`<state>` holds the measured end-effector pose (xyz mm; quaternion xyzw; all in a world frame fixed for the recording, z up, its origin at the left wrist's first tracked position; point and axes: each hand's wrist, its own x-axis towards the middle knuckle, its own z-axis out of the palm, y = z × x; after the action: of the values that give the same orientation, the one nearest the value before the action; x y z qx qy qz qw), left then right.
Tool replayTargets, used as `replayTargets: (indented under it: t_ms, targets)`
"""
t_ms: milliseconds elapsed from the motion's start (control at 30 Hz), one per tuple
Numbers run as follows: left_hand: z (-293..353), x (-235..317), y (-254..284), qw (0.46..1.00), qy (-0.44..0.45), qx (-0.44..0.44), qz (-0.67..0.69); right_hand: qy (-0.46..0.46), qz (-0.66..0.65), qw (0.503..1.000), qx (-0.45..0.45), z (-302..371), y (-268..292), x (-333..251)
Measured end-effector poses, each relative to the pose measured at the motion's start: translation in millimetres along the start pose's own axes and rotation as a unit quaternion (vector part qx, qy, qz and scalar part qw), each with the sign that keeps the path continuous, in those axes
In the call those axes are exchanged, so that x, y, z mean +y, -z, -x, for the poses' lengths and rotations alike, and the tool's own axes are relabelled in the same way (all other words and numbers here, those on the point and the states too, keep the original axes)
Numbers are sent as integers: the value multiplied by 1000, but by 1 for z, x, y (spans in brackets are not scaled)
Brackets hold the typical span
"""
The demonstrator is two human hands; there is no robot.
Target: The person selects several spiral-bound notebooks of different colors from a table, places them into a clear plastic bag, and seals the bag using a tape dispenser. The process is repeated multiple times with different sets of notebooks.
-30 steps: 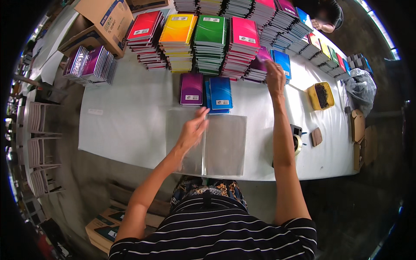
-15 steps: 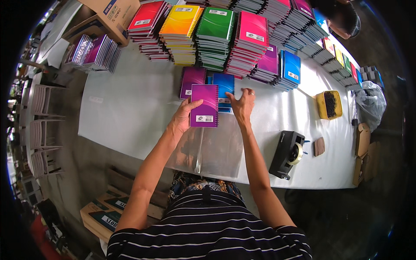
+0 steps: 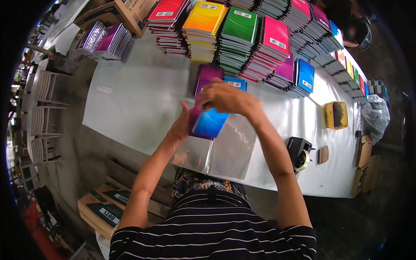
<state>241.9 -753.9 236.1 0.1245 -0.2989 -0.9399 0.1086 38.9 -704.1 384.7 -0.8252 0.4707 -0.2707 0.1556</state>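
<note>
My left hand [image 3: 180,123] grips a purple spiral notebook [image 3: 194,118] by its left side, thumb raised along the edge and fingers partly hidden. From above, my right hand [image 3: 227,99], a little blurred, holds a blue spiral notebook [image 3: 212,123]. The blue one lies tilted over the purple one and covers most of it. Just beyond my hands, another purple notebook [image 3: 208,74] and another blue notebook [image 3: 236,82] rest on the table. Clear plastic sheets or sleeves [image 3: 232,149] lie flat below my hands, at the table's near edge.
Tall stacks of red, yellow [image 3: 203,19], green [image 3: 239,26] and pink notebooks line the far side. A tape dispenser [image 3: 298,149], brown block [image 3: 323,154] and yellow tub [image 3: 330,122] sit right. Far left are a carton [image 3: 123,17] and wrapped notebooks [image 3: 108,41]. Another person [image 3: 349,26] is far right.
My right hand has taken a blue notebook and brought it left over the purple one in my left hand. The view has shifted slightly.
</note>
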Motion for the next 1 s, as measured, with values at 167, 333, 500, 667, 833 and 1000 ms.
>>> replayTargets:
  t_ms: [167,333,500,667,833,1000]
  targets:
    - [16,14,19,983,69,103,135,-242,-111,949,171,-12,-40,53]
    - [17,44,29,990,16,140,25,-508,200,804,236,18,-112,103]
    - [21,63,57,994,-8,107,28,-562,128,734,359,-3,-116,90]
    - [12,71,60,992,47,110,41,-443,-279,661,537,8,-80,30]
    - [-11,64,6,991,74,68,93,-424,-21,807,412,-12,-94,-4]
    - [-33,68,-23,986,101,109,70,-422,358,659,509,12,55,35]
